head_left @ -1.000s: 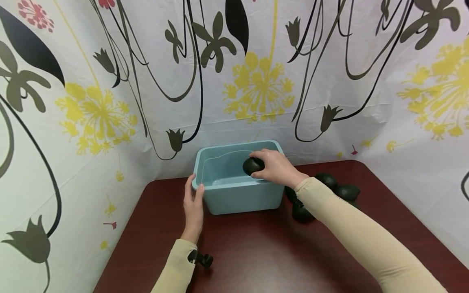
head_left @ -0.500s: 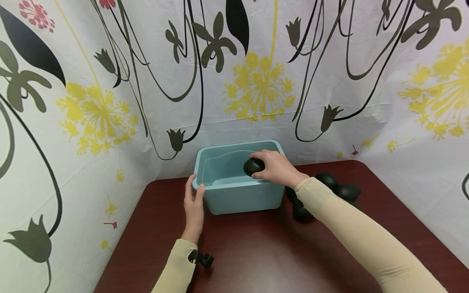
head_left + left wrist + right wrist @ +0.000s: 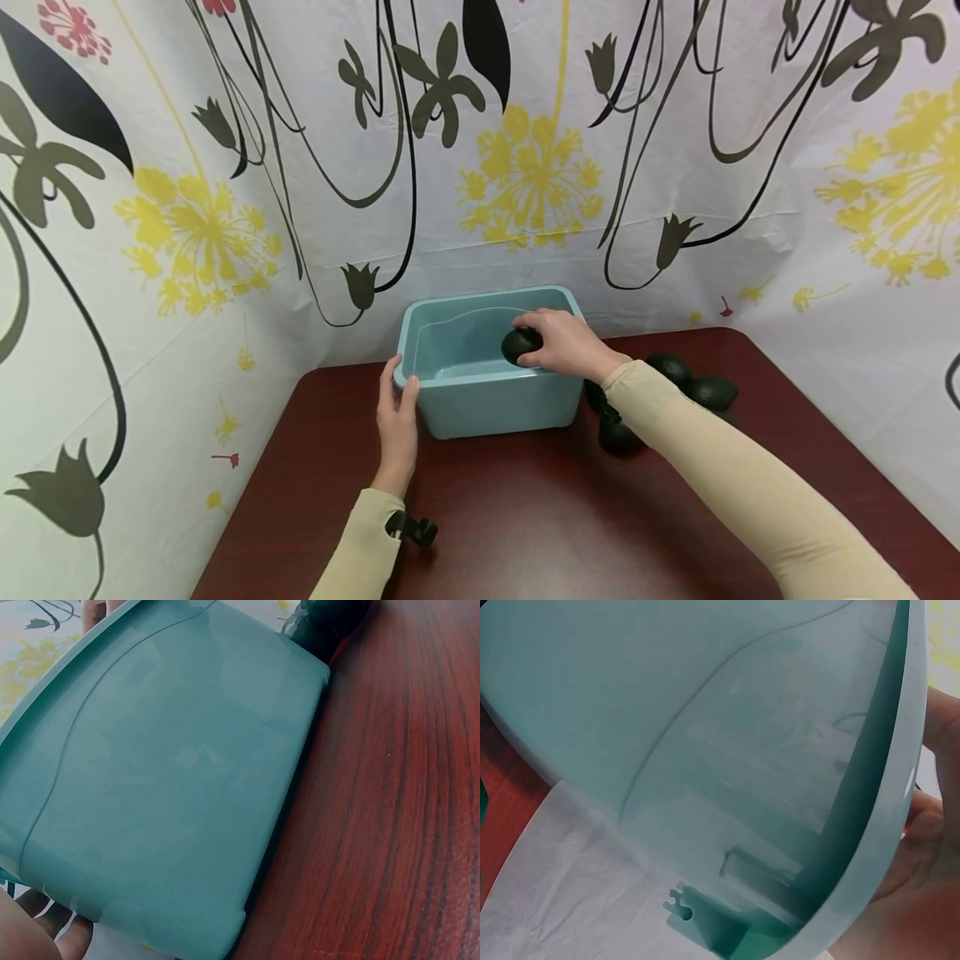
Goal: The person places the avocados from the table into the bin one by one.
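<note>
A light blue-green plastic bin [image 3: 495, 408] stands on the dark red table [image 3: 495, 517]. My right hand [image 3: 570, 343] reaches over its front right rim and grips a dark green avocado [image 3: 517, 346] between thumb and fingers, inside the opening. In the right wrist view the bin wall [image 3: 705, 712] fills most of the picture, with part of the right hand [image 3: 922, 877] beyond the rim and the avocado hidden. My left hand [image 3: 396, 433] holds the bin's front left corner, thumb on the front and fingers at the left side; its fingers [image 3: 75, 937] show in the left wrist view.
Several avocados [image 3: 712, 393] lie on the table right of the bin, partly behind the right sleeve [image 3: 720, 458]. A white cloth [image 3: 300, 250] with printed flowers hangs behind and at both sides. A small black camera mount [image 3: 411, 529] sits on the left wrist.
The avocado and the right fingers have shifted slightly down and to the right within the bin opening. The left hand and the bin have barely moved.
</note>
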Available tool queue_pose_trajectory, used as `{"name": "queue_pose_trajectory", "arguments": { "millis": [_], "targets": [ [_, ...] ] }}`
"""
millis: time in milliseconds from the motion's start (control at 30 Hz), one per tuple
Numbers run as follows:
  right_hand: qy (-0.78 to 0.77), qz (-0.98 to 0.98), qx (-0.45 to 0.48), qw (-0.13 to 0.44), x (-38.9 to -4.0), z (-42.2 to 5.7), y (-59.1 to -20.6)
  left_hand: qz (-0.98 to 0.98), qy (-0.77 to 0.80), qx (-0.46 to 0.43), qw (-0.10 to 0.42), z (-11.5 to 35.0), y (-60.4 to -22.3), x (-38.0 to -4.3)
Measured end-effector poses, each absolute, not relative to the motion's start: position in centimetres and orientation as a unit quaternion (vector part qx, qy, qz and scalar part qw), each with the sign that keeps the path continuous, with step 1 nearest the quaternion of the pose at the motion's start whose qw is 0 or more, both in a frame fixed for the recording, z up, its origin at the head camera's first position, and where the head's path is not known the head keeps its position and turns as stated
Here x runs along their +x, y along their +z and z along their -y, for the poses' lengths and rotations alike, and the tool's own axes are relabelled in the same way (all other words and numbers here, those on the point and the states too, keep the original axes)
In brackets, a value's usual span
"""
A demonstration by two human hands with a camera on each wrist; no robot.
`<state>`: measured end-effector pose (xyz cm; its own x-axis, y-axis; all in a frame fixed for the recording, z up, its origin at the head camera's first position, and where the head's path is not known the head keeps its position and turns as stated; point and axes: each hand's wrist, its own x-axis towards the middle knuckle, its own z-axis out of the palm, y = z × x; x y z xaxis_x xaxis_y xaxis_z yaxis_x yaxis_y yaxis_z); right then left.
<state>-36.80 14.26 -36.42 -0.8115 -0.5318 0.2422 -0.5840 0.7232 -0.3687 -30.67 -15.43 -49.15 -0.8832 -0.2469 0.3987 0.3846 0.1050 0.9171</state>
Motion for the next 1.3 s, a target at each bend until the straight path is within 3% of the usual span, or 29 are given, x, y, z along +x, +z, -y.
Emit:
{"name": "queue_pose_trajectory", "arguments": {
  "millis": [233,500,833,1300],
  "targets": [
    [0.205,0.932,0.295,0.046,-36.8,-14.4,-36.4,0.701,-0.678,-0.053,0.214,15.4,-48.2,-30.1],
    [0.216,0.926,0.301,0.08,-36.6,-14.7,-36.4,0.714,-0.667,-0.054,0.207,15.0,-46.1,-28.4],
    [0.222,0.923,0.3,0.098,-35.8,-15.1,-35.8,0.709,-0.67,-0.036,0.216,15.5,-49.0,-30.4],
    [0.227,0.919,0.3,0.116,-34.5,-15.3,-34.4,0.712,-0.664,-0.026,0.227,15.2,-49.2,-30.3]
  ]
}}
